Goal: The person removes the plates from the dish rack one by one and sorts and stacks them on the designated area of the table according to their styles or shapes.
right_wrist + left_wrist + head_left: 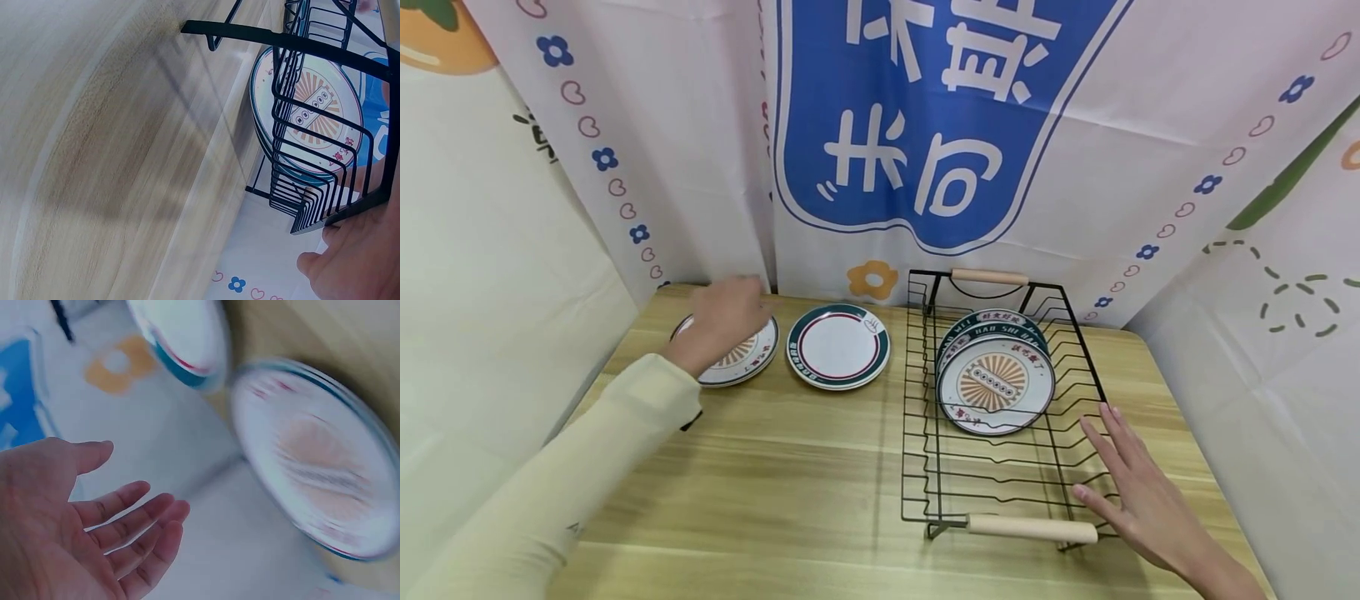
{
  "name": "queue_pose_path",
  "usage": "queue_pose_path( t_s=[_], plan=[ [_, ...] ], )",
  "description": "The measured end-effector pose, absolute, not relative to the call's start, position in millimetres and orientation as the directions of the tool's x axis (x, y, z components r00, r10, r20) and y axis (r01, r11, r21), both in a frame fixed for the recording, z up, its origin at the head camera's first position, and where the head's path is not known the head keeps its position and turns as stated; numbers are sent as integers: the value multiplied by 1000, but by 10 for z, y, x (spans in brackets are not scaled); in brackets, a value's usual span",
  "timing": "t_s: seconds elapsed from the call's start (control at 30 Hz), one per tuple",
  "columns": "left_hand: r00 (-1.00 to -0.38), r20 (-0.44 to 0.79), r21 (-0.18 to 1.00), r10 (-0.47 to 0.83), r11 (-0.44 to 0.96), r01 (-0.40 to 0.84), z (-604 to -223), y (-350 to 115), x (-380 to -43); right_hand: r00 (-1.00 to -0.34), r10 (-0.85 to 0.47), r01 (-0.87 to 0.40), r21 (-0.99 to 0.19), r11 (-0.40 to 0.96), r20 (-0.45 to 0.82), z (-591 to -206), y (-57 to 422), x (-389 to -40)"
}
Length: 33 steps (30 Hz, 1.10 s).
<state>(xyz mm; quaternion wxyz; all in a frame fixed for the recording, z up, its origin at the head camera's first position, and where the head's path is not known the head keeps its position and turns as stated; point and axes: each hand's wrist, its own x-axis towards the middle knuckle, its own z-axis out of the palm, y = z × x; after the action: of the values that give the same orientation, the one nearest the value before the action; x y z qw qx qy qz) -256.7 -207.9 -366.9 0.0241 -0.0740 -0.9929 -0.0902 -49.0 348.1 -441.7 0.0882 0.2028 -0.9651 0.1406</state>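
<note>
My left hand (718,321) hovers over the left plate pile (760,354), blurred in the head view. In the left wrist view its fingers are relaxed, and nothing is in the palm. That pile's top plate (319,462) has an orange sunburst print. Beside it lies a white plate (838,346) with a green and red rim. My right hand (1142,496) rests at the right side of the black wire dish rack (1000,479), fingers spread and nearly straight. Several plates stand tilted in the rack, a sunburst plate (996,385) in front of green-rimmed ones.
The rack has a wooden handle (1032,528) at the near end and another (989,276) at the far end. A printed cloth (700,167) hangs behind the wooden table (737,500), with white cloth at both sides.
</note>
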Motion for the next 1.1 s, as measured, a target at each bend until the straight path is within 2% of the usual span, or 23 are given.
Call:
queue_pose_path(
  t_s=[0.2,0.47,0.63,0.87,1.1],
  plan=[
    [-948,149,194,281,932,306,-3429,-1369,-2476,-900,-371,-420,-231,877,229,-4408,3476,-501],
    [-876,169,163,451,864,476,-3240,-662,-2328,-898,-373,-424,-228,877,233,-4425,3490,-507],
    [-817,106,128,567,806,577,-3254,-329,-2292,-903,-364,-415,-241,877,229,-4434,3491,-498],
    [-698,40,164,715,685,710,-3308,96,-2297,-916,-340,-390,-270,880,215,-4445,3478,-477],
    [-671,-25,196,741,662,724,-3377,397,-2324,-920,-332,-381,-276,883,206,-4438,3467,-478]
  ],
)
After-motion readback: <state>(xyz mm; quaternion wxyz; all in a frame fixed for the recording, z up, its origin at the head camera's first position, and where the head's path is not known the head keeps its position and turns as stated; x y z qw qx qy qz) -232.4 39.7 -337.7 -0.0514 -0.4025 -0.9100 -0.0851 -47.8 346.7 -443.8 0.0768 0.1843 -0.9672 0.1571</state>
